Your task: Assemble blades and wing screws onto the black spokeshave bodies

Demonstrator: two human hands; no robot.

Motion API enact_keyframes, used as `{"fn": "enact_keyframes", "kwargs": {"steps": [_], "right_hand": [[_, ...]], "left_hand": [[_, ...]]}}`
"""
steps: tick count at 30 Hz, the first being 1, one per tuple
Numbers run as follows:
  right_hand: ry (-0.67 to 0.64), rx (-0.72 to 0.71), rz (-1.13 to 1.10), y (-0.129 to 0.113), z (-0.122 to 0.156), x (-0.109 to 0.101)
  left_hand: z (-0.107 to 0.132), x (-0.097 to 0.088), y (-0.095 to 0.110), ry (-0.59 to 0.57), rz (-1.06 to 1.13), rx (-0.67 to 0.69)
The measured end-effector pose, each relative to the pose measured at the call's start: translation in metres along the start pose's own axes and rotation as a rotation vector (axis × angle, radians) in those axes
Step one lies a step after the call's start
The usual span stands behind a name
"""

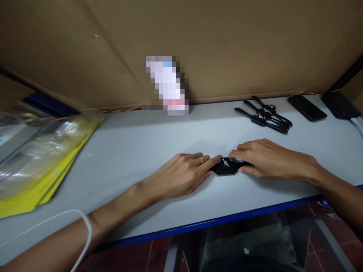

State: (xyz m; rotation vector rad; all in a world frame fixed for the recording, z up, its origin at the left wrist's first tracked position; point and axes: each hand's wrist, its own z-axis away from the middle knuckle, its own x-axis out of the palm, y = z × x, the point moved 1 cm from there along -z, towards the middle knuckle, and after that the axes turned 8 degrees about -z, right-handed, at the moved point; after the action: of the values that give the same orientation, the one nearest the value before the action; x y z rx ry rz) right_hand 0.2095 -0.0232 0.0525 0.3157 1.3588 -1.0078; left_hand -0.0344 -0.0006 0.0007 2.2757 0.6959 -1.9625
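A black spokeshave (226,166) lies across the white tabletop, its silvery screw and clamp facing up and its flat edge toward me. My left hand (190,170), a ring on one finger, is closed on the left handle, with the index fingertip at the tool's body. On the other side my right hand (266,158) is wrapped around the right handle, its fingertips beside the body. Both handles are largely hidden by the fingers. Several similar black spokeshaves (263,115) lie overlapping farther back on the right.
A dark phone (307,108) and a black box-like device (340,105) with a cable rest at the back right. Clear plastic packaging (42,151) with yellow card (53,185) covers the left side. A pixelated upright object (168,85) leans against the cardboard wall (215,45). Blue trim (198,226) marks the table's front edge.
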Motion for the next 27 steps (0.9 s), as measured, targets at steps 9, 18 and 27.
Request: {"fn": "enact_keyframes", "kwargs": {"steps": [9, 18, 27], "right_hand": [[0.002, -0.003, 0.002, 0.0009, -0.0017, 0.0018], [0.036, -0.019, 0.068, 0.0000, 0.0014, 0.0029], [0.053, -0.029, 0.114, -0.0030, 0.0036, 0.0034]], "left_hand": [[0.0010, 0.0009, 0.0007, -0.011, -0.012, -0.005], [0.0010, 0.0012, 0.0004, 0.006, -0.042, 0.016], [0.0001, 0.0009, 0.0005, 0.009, -0.047, 0.019]]}}
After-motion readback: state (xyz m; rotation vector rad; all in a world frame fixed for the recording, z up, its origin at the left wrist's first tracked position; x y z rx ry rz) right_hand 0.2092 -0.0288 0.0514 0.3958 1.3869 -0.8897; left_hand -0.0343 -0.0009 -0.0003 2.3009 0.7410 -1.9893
